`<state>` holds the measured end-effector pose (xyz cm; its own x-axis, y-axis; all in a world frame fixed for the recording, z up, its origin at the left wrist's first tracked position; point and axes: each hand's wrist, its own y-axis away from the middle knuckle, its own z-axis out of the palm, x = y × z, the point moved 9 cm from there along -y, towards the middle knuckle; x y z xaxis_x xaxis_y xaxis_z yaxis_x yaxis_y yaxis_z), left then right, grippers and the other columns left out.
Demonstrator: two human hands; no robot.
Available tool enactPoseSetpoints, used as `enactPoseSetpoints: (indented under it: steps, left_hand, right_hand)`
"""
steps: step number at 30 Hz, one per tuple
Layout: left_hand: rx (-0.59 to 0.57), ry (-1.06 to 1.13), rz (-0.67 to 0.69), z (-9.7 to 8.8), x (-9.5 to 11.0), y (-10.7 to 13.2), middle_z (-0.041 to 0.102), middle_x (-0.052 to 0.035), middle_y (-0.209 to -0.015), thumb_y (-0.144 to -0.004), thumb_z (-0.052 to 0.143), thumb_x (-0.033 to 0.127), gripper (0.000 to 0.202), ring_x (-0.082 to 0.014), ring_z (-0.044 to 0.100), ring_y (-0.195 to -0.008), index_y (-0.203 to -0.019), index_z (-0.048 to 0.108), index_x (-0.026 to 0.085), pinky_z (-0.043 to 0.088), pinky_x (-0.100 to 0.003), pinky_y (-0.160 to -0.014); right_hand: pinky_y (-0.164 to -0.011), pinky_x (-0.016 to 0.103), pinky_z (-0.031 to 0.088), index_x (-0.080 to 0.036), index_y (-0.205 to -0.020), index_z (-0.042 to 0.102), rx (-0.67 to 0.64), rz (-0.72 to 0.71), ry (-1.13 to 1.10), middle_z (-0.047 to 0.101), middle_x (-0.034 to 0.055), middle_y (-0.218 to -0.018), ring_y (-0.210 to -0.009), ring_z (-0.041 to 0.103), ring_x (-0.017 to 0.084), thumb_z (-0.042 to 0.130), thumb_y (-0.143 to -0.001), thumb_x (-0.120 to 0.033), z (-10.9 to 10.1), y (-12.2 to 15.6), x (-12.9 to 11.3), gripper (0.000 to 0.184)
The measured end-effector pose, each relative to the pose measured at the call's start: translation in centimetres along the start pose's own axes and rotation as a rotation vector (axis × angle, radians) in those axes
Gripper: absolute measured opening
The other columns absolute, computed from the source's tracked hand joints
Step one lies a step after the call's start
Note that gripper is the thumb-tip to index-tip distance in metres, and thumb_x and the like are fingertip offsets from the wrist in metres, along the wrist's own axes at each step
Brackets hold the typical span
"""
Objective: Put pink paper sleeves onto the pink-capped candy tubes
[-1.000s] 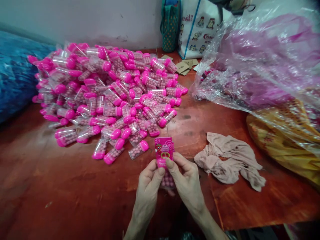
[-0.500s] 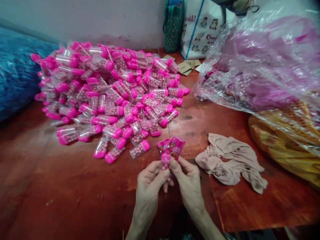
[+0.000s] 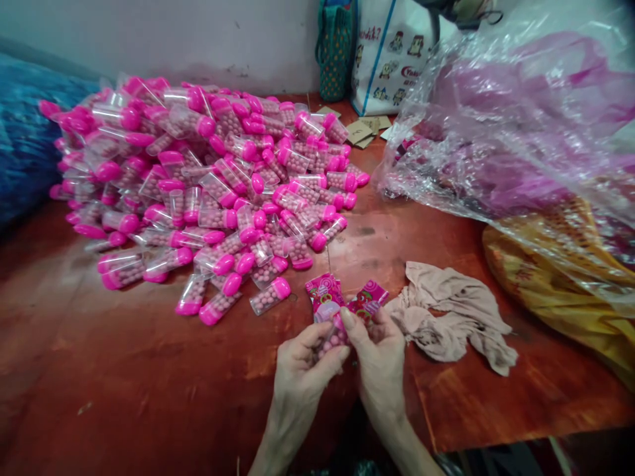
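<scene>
Low over the near part of the table, my left hand (image 3: pixel 299 370) is closed around a small clear container of pink balls (image 3: pixel 332 340). My right hand (image 3: pixel 381 363) pinches a shiny pink printed label (image 3: pixel 370 296), its thumb at the container's top end. Another printed pink flap (image 3: pixel 321 291) stands up behind the container; whether it joins the label is hidden. Beyond my hands lies a large heap of similar containers with bright pink caps (image 3: pixel 218 178). The nearest loose container (image 3: pixel 269 296) rests on its side, left of the printed flap.
A crumpled beige cloth (image 3: pixel 446 311) lies right of my hands on the reddish table (image 3: pixel 173 383). Clear plastic sheeting (image 3: pixel 476 145) and a yellow bag (image 3: pixel 546 284) fill the right side. A blue bag (image 3: pixel 30 139) sits left; cardboard pieces (image 3: pixel 364 130) and a white bag (image 3: pixel 391 59) stand behind.
The printed pink pieces have spread apart, the right one moving rightward with my right hand's fingers. My left hand keeps hold of the container. The whole view has shifted slightly.
</scene>
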<state>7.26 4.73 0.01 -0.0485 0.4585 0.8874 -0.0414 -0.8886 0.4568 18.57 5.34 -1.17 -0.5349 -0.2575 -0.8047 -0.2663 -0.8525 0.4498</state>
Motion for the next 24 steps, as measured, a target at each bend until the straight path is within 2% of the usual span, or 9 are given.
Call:
enactPoseSetpoints:
  steps: [2, 6, 9, 12, 16, 19, 24]
  left_hand:
    - [0.019, 0.033, 0.000, 0.0, 0.0, -0.1, 0.054, 0.0017, -0.050, -0.067, 0.064, 0.026, 0.018, -0.0074, 0.044, -0.040, -0.080, 0.064, 0.014, 0.031, -0.018, -0.037]
    - [-0.010, 0.035, -0.034, 0.5, 0.0, -0.3, 0.054, 0.0015, -0.050, -0.067, 0.064, 0.025, 0.015, -0.0068, 0.043, -0.040, -0.078, 0.063, 0.013, 0.031, -0.017, -0.037]
    - [-0.053, -0.006, -0.053, 0.8, 0.1, -0.3, 0.057, 0.0002, -0.054, -0.066, 0.064, 0.022, 0.013, -0.0078, 0.046, -0.043, -0.076, 0.064, 0.014, 0.032, -0.017, -0.037]
    - [-0.036, -0.008, -0.021, 0.7, 0.3, -0.2, 0.054, 0.0018, -0.050, -0.067, 0.064, 0.023, 0.012, -0.0074, 0.045, -0.041, -0.075, 0.064, 0.014, 0.031, -0.017, -0.037]
    - [0.016, 0.026, 0.002, 0.3, 0.1, 0.0, 0.052, 0.0027, -0.046, -0.067, 0.063, 0.024, 0.012, -0.0066, 0.042, -0.038, -0.071, 0.064, 0.013, 0.030, -0.017, -0.036]
    - [0.025, 0.052, -0.022, 0.3, -0.2, -0.1, 0.053, 0.0024, -0.046, -0.067, 0.064, 0.024, 0.014, -0.0070, 0.043, -0.038, -0.076, 0.064, 0.013, 0.031, -0.017, -0.037]
    - [-0.010, 0.103, -0.056, 0.3, -0.4, -0.4, 0.060, -0.0020, -0.056, -0.068, 0.064, 0.026, 0.021, -0.0095, 0.050, -0.043, -0.083, 0.063, 0.012, 0.032, -0.018, -0.036]
  right_hand:
    - [-0.042, 0.019, 0.047, -0.017, -0.081, 0.060, -0.016, 0.006, -0.010, 0.064, -0.0020, -0.059, -0.044, 0.056, 0.010, 0.071, -0.067, -0.025, 0.2, 0.2, 0.2, 0.019]
    - [-0.038, 0.019, 0.044, -0.015, -0.077, 0.062, -0.145, 0.091, -0.056, 0.063, -0.0008, -0.055, -0.044, 0.055, 0.011, 0.073, -0.064, -0.027, 1.0, -0.2, 0.7, 0.021]
    - [-0.038, 0.020, 0.043, -0.013, -0.072, 0.063, -0.138, 0.143, -0.053, 0.059, -0.0020, -0.048, -0.039, 0.052, 0.010, 0.070, -0.067, -0.030, 0.7, -0.6, 0.8, 0.019]
    - [-0.039, 0.020, 0.042, -0.012, -0.066, 0.063, -0.130, 0.171, -0.001, 0.059, -0.0019, -0.048, -0.039, 0.051, 0.009, 0.071, -0.066, -0.031, 0.8, -0.3, 1.4, 0.021]
    - [-0.035, 0.017, 0.038, -0.013, -0.059, 0.058, -0.071, 0.148, 0.079, 0.056, -0.0038, -0.045, -0.036, 0.045, 0.006, 0.072, -0.064, -0.032, 0.6, 0.2, 2.2, 0.024]
    - [-0.032, 0.016, 0.035, -0.014, -0.064, 0.060, -0.103, 0.164, 0.033, 0.056, -0.0040, -0.046, -0.034, 0.042, 0.006, 0.070, -0.066, -0.033, 0.8, 0.3, 2.4, 0.022]
    - [-0.040, 0.017, 0.041, -0.015, -0.067, 0.063, -0.175, 0.073, -0.005, 0.058, -0.0031, -0.052, -0.042, 0.048, 0.007, 0.066, -0.070, -0.038, 0.7, -0.3, 0.3, 0.023]
